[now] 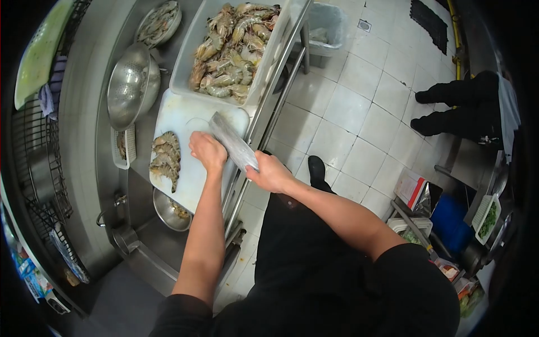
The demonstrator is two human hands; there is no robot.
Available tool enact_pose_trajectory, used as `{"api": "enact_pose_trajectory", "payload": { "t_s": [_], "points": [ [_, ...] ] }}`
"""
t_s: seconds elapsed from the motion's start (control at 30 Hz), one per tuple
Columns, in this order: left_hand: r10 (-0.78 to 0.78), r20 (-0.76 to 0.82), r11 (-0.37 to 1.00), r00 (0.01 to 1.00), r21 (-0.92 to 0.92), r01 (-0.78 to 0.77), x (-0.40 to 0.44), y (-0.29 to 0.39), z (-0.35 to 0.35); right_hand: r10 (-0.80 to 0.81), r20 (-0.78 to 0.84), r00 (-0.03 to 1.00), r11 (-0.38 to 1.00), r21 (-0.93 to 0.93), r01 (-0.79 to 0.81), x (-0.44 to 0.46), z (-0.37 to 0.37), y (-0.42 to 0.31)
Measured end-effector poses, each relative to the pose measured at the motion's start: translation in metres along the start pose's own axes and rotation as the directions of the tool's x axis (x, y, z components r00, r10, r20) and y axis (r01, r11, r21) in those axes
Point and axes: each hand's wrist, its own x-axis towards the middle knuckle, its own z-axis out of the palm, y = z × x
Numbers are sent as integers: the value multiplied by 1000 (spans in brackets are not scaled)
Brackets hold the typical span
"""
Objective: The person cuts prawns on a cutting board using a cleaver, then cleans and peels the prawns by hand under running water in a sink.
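Observation:
My right hand (272,173) is wrapped round the near end of a cleaver (231,139), whose broad grey blade slants over the right edge of the white cutting board (196,163). Just left of the blade, my left hand (208,150) is closed above the board with its fingers curled in; whatever they hold, if anything, is hidden. Several whole shrimp (166,157) lie in a row along the board's left side. Beyond the board stands a white plastic tub (181,76) heaped with raw shrimp (233,50).
A steel colander (126,90), a bowl of shrimp pieces (159,22) and a small white basket (131,147) line the left side. Below the board sits a steel bowl (168,213). A lined bin (328,28) stands on the tiled floor; another person's legs (457,106) are at right.

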Motion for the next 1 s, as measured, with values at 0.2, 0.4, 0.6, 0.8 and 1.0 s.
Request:
{"api": "enact_pose_trajectory", "payload": {
  "t_s": [0.2,0.4,0.6,0.8,1.0],
  "points": [
    [-6,28,1000,1000,24,5,-1,-1,0,-52,-36,998,999,8,53,2,1,4],
    [-1,9,1000,1000,-4,1,0,1,0,-64,-88,994,996,62,69,-4,13,5],
    [-13,-6,1000,1000,-27,13,0,-3,4,-49,-122,991,995,82,59,16,22,-9],
    [-9,-11,999,1000,-35,9,-1,-3,4,-78,-243,967,995,47,92,10,51,10],
    [-277,-20,788,961,-577,215,15,-12,-2,143,-58,988,975,179,-131,23,20,-23]
  ]
}}
